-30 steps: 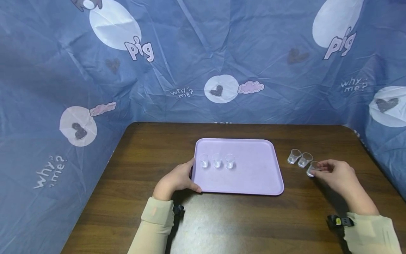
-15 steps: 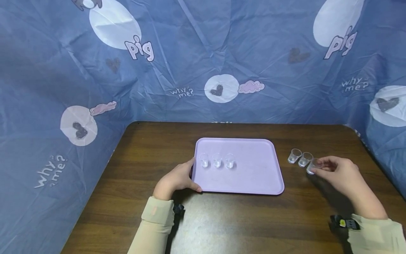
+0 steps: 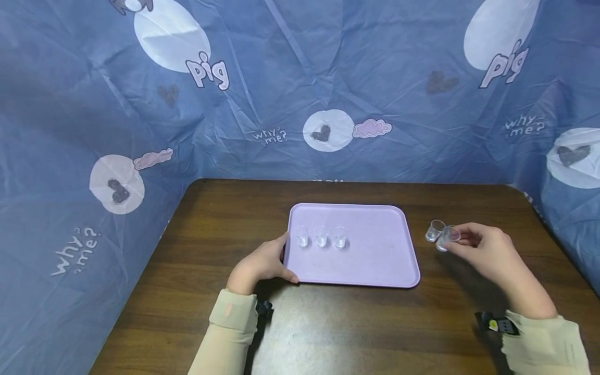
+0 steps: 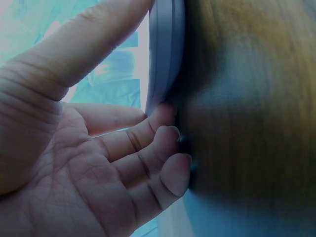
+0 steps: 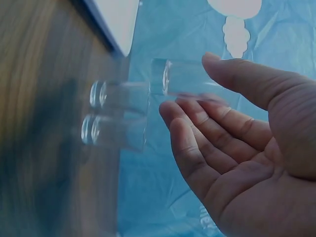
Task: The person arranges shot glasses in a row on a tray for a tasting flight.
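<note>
A small clear shot glass [image 5: 185, 79] is pinched between the thumb and fingers of my right hand [image 3: 487, 250]. In the right wrist view it is raised above two more glasses, one [image 5: 123, 96] beside the other [image 5: 118, 133], both standing on the table. From the head view, the held glass overlaps one of them. My left hand [image 3: 262, 263] holds the near left corner of the lilac tray [image 3: 375, 258], thumb at the front edge and fingers along the left side. Three clear shot glasses [image 3: 321, 237] stand in a row on the tray's left half.
The brown wooden table [image 3: 356, 328] extends around the tray. Behind it hangs a blue printed cloth [image 3: 262, 94], which also comes down on both sides.
My right hand has lifted the nearest right-hand glass off the table and moved it left, in front of its neighbour. The left hand and tray have stayed put.
</note>
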`<state>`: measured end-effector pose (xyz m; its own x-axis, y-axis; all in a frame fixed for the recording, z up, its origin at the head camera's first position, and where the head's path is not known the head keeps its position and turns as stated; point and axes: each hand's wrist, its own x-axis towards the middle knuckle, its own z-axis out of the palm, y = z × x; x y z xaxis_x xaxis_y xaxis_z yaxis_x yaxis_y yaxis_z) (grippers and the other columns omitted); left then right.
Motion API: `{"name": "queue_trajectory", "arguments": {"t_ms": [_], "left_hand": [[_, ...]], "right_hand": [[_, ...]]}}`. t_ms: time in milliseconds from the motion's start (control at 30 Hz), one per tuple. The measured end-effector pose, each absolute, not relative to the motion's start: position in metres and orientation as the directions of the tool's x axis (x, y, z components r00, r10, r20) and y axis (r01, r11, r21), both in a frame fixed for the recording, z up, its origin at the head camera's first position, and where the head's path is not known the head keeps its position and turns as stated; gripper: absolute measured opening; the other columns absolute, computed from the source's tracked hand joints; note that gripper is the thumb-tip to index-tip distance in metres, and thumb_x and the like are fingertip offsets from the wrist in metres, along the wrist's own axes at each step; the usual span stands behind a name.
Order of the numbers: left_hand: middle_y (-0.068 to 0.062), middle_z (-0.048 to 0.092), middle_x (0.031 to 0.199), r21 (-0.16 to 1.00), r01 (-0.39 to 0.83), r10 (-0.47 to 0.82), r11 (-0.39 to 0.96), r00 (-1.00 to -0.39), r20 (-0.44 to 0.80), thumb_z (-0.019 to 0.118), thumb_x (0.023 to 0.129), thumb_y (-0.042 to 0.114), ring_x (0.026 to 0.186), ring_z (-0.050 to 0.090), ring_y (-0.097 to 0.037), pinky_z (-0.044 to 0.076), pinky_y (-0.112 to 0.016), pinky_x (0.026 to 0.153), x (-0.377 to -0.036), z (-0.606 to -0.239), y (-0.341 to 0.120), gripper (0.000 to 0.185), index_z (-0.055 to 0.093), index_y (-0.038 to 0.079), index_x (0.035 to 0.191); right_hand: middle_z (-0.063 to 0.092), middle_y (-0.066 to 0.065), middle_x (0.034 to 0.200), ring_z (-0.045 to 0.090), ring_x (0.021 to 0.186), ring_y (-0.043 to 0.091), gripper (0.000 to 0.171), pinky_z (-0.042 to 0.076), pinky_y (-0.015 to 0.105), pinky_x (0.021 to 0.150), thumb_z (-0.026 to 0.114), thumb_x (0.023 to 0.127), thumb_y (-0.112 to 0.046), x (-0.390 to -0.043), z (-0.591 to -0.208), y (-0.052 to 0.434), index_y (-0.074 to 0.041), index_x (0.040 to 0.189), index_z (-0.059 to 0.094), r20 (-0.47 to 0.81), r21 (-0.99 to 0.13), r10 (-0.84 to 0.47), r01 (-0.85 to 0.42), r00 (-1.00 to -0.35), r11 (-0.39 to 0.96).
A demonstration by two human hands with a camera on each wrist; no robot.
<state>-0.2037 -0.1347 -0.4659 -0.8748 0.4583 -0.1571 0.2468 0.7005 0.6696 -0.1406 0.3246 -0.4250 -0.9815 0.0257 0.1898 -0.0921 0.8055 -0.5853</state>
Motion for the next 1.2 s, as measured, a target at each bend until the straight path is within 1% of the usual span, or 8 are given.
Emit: {"name": "queue_trajectory", "arguments": {"t_ms": [133, 267, 367, 600, 833, 1000, 1200], "left_hand": [[-0.014, 0.065, 0.122, 0.668, 0.247, 0.458, 0.702, -0.875, -0.158, 0.102, 0.059, 0.017, 0.108, 0.060, -0.026, 0.046, -0.045, 0.096, -0.204, -0.466, -0.134, 0.111, 0.041, 0.002, 0.151], [-0.016, 0.063, 0.128, 0.667, 0.245, 0.459, 0.704, -0.874, -0.163, 0.101, 0.059, 0.018, 0.112, 0.059, -0.028, 0.045, -0.045, 0.099, -0.204, -0.467, -0.134, 0.113, 0.039, 0.002, 0.152], [-0.017, 0.061, 0.130, 0.668, 0.240, 0.457, 0.705, -0.873, -0.168, 0.101, 0.059, 0.018, 0.114, 0.058, -0.028, 0.045, -0.045, 0.100, -0.204, -0.467, -0.134, 0.116, 0.037, 0.002, 0.154], [-0.016, 0.063, 0.128, 0.675, 0.237, 0.456, 0.699, -0.874, -0.166, 0.102, 0.059, 0.018, 0.112, 0.059, -0.027, 0.045, -0.045, 0.099, -0.205, -0.468, -0.134, 0.114, 0.038, 0.002, 0.153], [-0.017, 0.061, 0.131, 0.674, 0.230, 0.453, 0.702, -0.875, -0.172, 0.101, 0.060, 0.018, 0.114, 0.058, -0.028, 0.044, -0.045, 0.100, -0.205, -0.468, -0.134, 0.116, 0.037, 0.003, 0.154], [-0.017, 0.061, 0.131, 0.675, 0.245, 0.463, 0.696, -0.872, -0.161, 0.101, 0.059, 0.017, 0.114, 0.058, -0.027, 0.044, -0.045, 0.100, -0.205, -0.468, -0.134, 0.115, 0.037, 0.003, 0.154], [-0.016, 0.062, 0.128, 0.671, 0.248, 0.461, 0.698, -0.873, -0.157, 0.102, 0.059, 0.018, 0.112, 0.059, -0.027, 0.045, -0.045, 0.099, -0.205, -0.467, -0.135, 0.114, 0.039, 0.002, 0.152]], "right_hand": [[0.072, 0.016, 0.094, 0.069, 0.081, 0.025, 0.040, 0.052, 0.023, 0.060, 0.086, 0.084, -0.021, -0.144, -0.423, 0.313, 0.006, 0.109, 0.070, 0.176, -0.604, 0.004, -0.105, -0.984, 0.790], [0.072, 0.016, 0.096, 0.069, 0.083, 0.027, 0.039, 0.053, 0.024, 0.061, 0.085, 0.085, -0.019, -0.148, -0.422, 0.301, 0.006, 0.110, 0.070, 0.169, -0.622, -0.022, -0.124, -0.985, 0.773], [0.072, 0.014, 0.096, 0.069, 0.083, 0.026, 0.037, 0.053, 0.024, 0.063, 0.084, 0.086, -0.019, -0.152, -0.422, 0.291, 0.005, 0.110, 0.070, 0.161, -0.635, -0.044, -0.138, -0.986, 0.760], [0.073, 0.010, 0.096, 0.069, 0.084, 0.022, 0.032, 0.054, 0.024, 0.065, 0.086, 0.084, -0.017, -0.162, -0.421, 0.263, 0.001, 0.107, 0.073, 0.146, -0.669, -0.083, -0.160, -0.986, 0.726], [0.072, 0.009, 0.092, 0.069, 0.084, 0.022, 0.029, 0.054, 0.025, 0.067, 0.086, 0.083, -0.012, -0.174, -0.425, 0.240, 0.002, 0.104, 0.071, 0.150, -0.704, -0.119, -0.190, -0.982, 0.684], [0.073, 0.009, 0.088, 0.070, 0.082, 0.022, 0.027, 0.054, 0.025, 0.067, 0.085, 0.082, -0.009, -0.179, -0.431, 0.229, 0.003, 0.101, 0.071, 0.154, -0.717, -0.133, -0.204, -0.979, 0.667], [0.072, 0.005, 0.085, 0.069, 0.080, 0.019, 0.024, 0.053, 0.029, 0.067, 0.085, 0.082, -0.010, -0.184, -0.437, 0.220, 0.000, 0.099, 0.071, 0.154, -0.706, -0.149, -0.214, -0.977, 0.675]]}}
